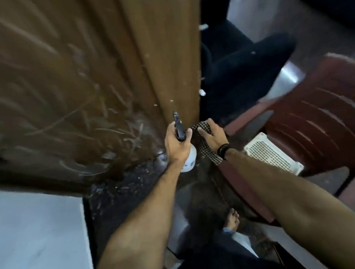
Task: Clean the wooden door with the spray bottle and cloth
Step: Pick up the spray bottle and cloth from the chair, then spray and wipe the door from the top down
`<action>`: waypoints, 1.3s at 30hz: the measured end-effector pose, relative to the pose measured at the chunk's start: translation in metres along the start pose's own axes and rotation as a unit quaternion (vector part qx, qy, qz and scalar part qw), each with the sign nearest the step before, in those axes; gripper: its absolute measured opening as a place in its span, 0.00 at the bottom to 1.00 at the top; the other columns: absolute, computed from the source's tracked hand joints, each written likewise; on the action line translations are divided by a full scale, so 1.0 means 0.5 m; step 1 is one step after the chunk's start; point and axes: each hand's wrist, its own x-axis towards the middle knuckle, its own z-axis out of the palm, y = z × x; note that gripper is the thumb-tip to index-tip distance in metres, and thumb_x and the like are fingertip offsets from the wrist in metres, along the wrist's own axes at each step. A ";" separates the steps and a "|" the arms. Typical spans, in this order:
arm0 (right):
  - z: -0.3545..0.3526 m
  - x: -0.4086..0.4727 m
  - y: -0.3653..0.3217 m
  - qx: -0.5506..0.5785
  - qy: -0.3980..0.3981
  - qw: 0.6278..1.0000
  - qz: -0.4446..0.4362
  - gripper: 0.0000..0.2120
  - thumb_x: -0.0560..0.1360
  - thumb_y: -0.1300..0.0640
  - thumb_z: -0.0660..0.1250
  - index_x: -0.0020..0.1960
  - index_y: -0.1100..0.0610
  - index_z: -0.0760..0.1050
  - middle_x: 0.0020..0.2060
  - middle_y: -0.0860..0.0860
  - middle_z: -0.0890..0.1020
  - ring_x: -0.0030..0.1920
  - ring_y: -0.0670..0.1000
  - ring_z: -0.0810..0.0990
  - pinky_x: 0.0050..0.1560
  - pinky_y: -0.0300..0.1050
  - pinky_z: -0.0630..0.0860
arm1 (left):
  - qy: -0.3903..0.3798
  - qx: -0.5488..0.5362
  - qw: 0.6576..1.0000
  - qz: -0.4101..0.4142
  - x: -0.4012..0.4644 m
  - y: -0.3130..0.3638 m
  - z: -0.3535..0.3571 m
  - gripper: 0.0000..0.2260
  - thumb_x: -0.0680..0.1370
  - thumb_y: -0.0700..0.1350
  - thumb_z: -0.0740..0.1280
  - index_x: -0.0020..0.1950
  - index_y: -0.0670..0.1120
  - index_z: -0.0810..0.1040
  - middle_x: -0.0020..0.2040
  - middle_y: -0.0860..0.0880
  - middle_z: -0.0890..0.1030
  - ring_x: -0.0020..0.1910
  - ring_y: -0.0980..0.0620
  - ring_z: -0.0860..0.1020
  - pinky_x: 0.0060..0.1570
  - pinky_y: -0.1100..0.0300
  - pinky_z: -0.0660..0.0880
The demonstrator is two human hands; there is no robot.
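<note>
Your two bare arms reach out in front of you. Your left hand [176,144] grips the white spray bottle [187,158], its black nozzle aimed at the wooden door [84,77]. The bottle's blue marks are too blurry to read. Your right hand [211,135] holds the checked cloth [207,148] by the door's edge. A red chair [318,114] stands close on your right.

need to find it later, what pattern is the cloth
Small dark-and-light check, on the cloth; head view shows it.

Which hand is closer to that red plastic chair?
Right hand, holding the checkered cloth, is just beside the red plastic chair. Left hand, gripping the white spray bottle, is farther away.
</note>
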 end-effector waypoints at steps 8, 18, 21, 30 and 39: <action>0.314 -0.049 -0.436 0.065 -0.023 0.994 -0.088 0.12 0.82 0.51 0.65 0.56 0.60 0.72 0.49 0.55 0.78 0.51 0.55 0.76 0.46 0.44 0.65 | 0.113 0.024 0.993 0.006 0.053 0.025 -0.538 0.15 0.69 0.35 0.69 0.54 0.45 0.75 0.45 0.49 0.78 0.45 0.46 0.77 0.49 0.49 0.76; 0.434 -0.057 -1.016 0.123 -0.022 0.960 -0.249 0.13 0.74 0.59 0.72 0.56 0.55 0.74 0.51 0.52 0.81 0.52 0.53 0.79 0.47 0.44 0.73 | 0.227 0.012 0.972 0.064 0.190 0.237 -1.021 0.17 0.70 0.32 0.68 0.57 0.46 0.76 0.41 0.50 0.77 0.40 0.49 0.76 0.43 0.53 0.74; 0.441 -0.054 -1.154 0.108 -0.013 0.938 -0.330 0.13 0.73 0.60 0.72 0.56 0.55 0.74 0.51 0.52 0.82 0.53 0.52 0.80 0.49 0.43 0.73 | 0.262 0.027 0.959 0.109 0.236 0.317 -1.109 0.14 0.69 0.31 0.68 0.50 0.45 0.76 0.44 0.48 0.76 0.42 0.48 0.75 0.46 0.50 0.74; 0.413 -0.076 -1.551 0.099 0.056 0.804 -0.583 0.11 0.77 0.62 0.70 0.59 0.60 0.76 0.54 0.54 0.74 0.53 0.49 0.73 0.53 0.36 0.64 | 0.333 0.001 0.929 0.164 0.347 0.599 -1.359 0.10 0.72 0.42 0.74 0.50 0.46 0.76 0.45 0.43 0.81 0.46 0.41 0.81 0.53 0.43 0.77; 0.385 -0.130 -1.834 0.190 0.175 0.714 -0.651 0.13 0.78 0.63 0.67 0.61 0.61 0.70 0.55 0.52 0.73 0.52 0.50 0.73 0.49 0.41 0.66 | 0.367 0.016 0.903 0.221 0.385 0.823 -1.567 0.08 0.74 0.48 0.75 0.48 0.49 0.78 0.46 0.46 0.84 0.45 0.46 0.84 0.49 0.46 0.82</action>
